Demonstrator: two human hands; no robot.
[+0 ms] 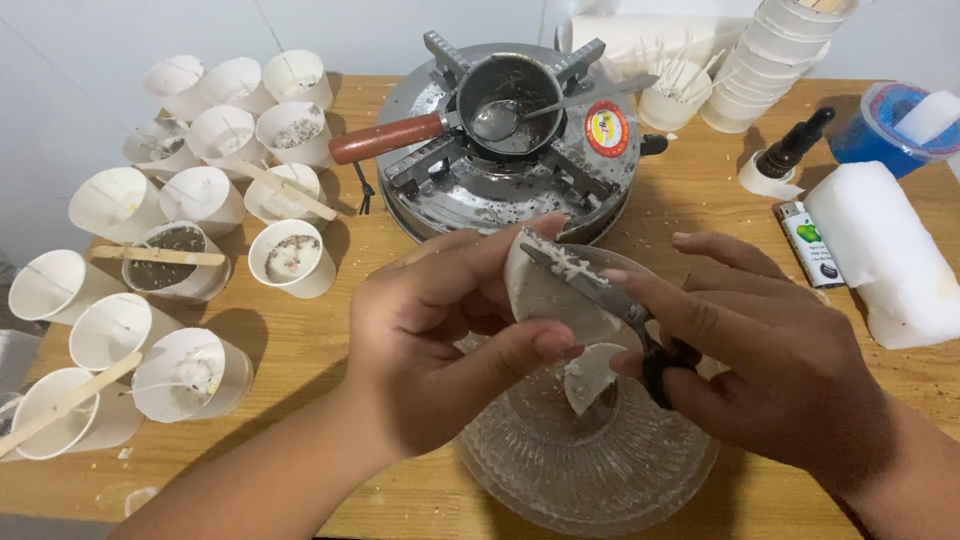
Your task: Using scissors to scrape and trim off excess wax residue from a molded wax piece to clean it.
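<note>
Head view: left hand grips wax chunk, right hand presses knife.

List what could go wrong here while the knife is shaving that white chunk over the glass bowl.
1. The knife blade lies close to the left hand thumb gripping the white chunk; a slip may cut it.
2. Shavings could miss the glass bowl and scatter on the wooden table.
3. The left forearm is near the paper cups; it might topple them.
</note>
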